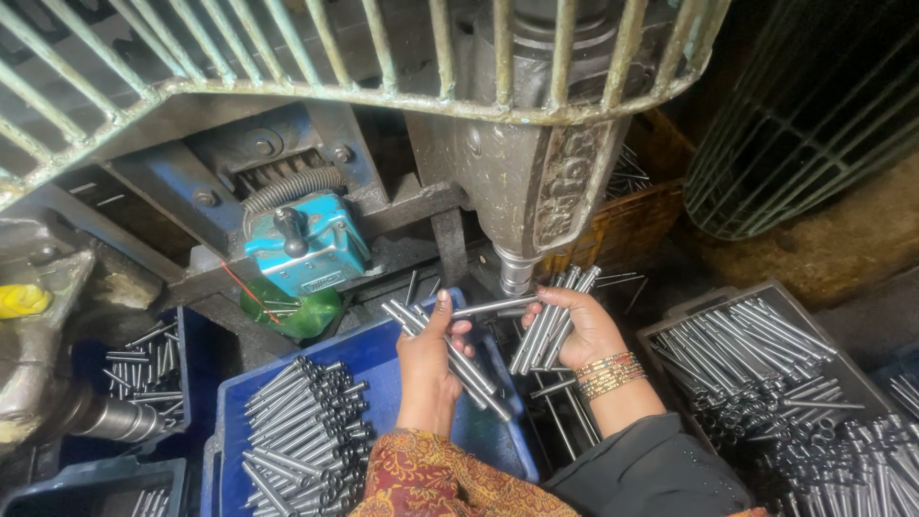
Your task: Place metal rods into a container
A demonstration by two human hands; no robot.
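Note:
My left hand [428, 369] grips a bundle of slim grey metal rods [466, 369] that slant down to the right. Its thumb and fingers also pinch one rod [496, 306] lying level under the press ram [516, 274]. My right hand [584, 325], with bangles at the wrist, clasps a second bundle of rods [550, 321] fanned upward, right beside the ram. Both hands hover over the gap between a blue crate [392, 349] and the machine base.
The blue crate holds a stack of rods [302, 431] at its left. A grey tray [766, 359] heaped with rods lies at the right. A teal counter box [304, 247] sits on the machine, a wire guard [383, 67] overhead, a smaller blue bin [148, 369] at left.

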